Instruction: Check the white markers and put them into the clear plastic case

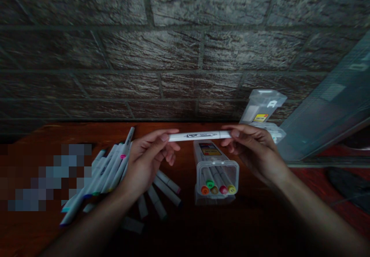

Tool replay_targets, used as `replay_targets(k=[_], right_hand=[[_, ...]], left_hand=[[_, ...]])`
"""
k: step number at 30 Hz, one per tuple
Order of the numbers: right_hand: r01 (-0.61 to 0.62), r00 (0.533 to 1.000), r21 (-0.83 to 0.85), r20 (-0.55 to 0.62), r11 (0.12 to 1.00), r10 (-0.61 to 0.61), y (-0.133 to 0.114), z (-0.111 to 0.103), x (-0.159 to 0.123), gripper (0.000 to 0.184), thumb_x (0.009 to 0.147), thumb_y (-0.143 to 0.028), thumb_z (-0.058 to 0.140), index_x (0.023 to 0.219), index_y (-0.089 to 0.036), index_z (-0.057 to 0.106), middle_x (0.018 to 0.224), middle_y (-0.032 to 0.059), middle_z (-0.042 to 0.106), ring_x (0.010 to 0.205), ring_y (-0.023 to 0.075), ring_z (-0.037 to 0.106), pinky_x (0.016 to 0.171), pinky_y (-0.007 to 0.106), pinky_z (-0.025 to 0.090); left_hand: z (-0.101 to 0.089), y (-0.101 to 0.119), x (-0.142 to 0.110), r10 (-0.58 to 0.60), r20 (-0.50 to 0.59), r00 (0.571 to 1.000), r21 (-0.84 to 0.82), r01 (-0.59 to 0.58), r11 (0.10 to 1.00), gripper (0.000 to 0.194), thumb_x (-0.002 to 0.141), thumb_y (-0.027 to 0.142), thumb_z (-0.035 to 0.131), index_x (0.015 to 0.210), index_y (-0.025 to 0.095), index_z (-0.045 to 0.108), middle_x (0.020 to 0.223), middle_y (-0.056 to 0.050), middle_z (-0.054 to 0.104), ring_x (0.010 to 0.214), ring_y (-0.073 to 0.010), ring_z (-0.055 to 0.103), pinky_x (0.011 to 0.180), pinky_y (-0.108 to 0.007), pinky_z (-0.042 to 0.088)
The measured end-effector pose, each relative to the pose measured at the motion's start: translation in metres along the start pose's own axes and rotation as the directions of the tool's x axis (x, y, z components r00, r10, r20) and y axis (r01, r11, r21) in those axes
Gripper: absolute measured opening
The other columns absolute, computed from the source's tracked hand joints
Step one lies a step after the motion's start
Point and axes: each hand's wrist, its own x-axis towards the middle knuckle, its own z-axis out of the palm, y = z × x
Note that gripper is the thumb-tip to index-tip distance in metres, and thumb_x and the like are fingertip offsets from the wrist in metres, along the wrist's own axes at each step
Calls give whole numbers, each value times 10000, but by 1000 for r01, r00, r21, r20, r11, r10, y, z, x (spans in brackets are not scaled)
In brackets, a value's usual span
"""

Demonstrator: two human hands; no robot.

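Note:
Both my hands hold one white marker point(199, 135) level above the wooden table point(260, 210). My left hand point(148, 153) pinches its left end between thumb and fingers. My right hand point(251, 149) pinches its right end. Just below the marker lies a clear plastic marker case point(215, 172) with several markers in it, their coloured caps facing me. A loose pile of white markers point(106, 172) lies on the table to the left of my left hand and under it.
A second clear case point(263, 108) stands behind my right hand against the dark brick wall point(179, 49). A slanted glass panel point(329, 110) rises at the right. A blurred patch covers part of the table's left side.

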Motion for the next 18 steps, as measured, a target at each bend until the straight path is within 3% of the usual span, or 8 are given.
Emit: replay_targets(k=[18], right_hand=[[-47, 999, 114, 6, 992, 46, -2, -1, 2, 192, 884, -282, 791, 1044, -184, 836, 793, 84, 797, 576, 85, 631, 553, 151, 495]], left_hand=[[-1, -1, -1, -3, 32, 999, -42, 4, 999, 254, 994, 233, 606, 1142, 139, 790, 804, -95, 748, 562, -125, 579, 517, -257, 519]])
